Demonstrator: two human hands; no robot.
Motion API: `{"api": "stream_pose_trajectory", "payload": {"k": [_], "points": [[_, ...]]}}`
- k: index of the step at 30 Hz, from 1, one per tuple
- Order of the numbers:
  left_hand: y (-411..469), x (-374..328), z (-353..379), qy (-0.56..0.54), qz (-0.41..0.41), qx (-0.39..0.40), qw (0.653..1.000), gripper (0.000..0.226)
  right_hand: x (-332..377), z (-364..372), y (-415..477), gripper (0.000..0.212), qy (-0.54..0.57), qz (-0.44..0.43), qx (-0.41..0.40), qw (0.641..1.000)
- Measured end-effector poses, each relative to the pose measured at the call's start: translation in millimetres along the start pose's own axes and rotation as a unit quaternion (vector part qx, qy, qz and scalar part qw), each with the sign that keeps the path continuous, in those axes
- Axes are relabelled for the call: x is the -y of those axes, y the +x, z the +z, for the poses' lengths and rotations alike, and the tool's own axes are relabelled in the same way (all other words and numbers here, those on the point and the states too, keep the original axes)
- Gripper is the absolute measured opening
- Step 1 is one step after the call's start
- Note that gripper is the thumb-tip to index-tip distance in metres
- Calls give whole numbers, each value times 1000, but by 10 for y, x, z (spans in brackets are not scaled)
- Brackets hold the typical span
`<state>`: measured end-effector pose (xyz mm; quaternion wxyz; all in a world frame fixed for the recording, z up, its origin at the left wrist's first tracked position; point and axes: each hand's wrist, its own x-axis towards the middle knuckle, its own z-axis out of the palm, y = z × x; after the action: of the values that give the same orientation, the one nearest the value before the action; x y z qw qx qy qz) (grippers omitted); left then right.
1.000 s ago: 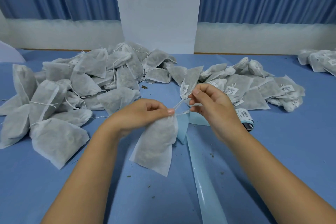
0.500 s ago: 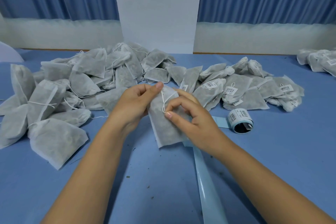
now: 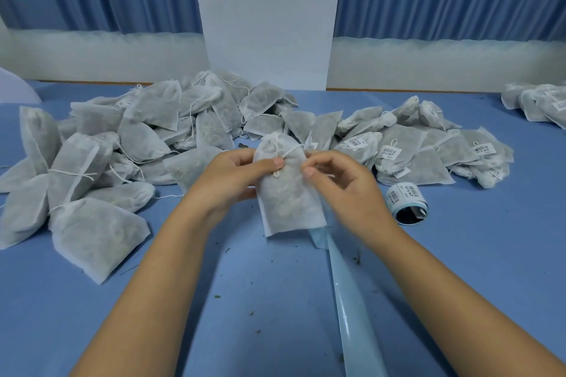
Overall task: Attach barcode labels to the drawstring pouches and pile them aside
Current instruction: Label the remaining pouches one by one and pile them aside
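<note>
I hold one white drawstring pouch upright over the middle of the blue table. My left hand grips its left side near the gathered neck, thumb across the front. My right hand pinches the pouch's right upper edge by the drawstring. A roll of barcode labels lies just right of my right hand. A heap of unlabelled pouches fills the left. Pouches with barcode labels are piled at the right.
A long strip of pale blue label backing trails from under the held pouch toward the near edge. More labelled pouches sit at the far right. Small dark crumbs dot the table. A white pillar and blue curtains stand behind.
The pouch hung from my left hand while my right pulled its string. Both hands then brought it up and turned it upright between them; the label roll came into view.
</note>
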<state>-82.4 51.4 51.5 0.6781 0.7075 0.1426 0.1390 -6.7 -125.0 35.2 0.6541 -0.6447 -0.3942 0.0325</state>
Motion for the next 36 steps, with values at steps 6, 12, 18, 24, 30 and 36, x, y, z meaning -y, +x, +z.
{"api": "stream_pose_trajectory", "payload": {"k": [6, 12, 18, 24, 30, 36], "points": [[71, 18, -143, -104, -118, -26, 987, 6, -65, -211, 117, 18, -142, 152, -108, 972], [59, 113, -96, -113, -213, 61, 968, 26, -150, -124, 69, 35, -212, 225, -38, 950], [81, 189, -55, -170, -214, 139, 952, 16, -149, -172, 89, 24, -151, 232, 16, 961], [68, 205, -25, -155, -218, 162, 950, 15, -153, -183, 74, 19, -116, 197, 17, 973], [120, 232, -81, -166, -214, 139, 953, 45, -155, -184, 70, 27, -107, 194, 58, 973], [126, 235, -111, -132, -204, 125, 962, 36, -151, -169, 61, 24, -136, 142, 30, 980]]}}
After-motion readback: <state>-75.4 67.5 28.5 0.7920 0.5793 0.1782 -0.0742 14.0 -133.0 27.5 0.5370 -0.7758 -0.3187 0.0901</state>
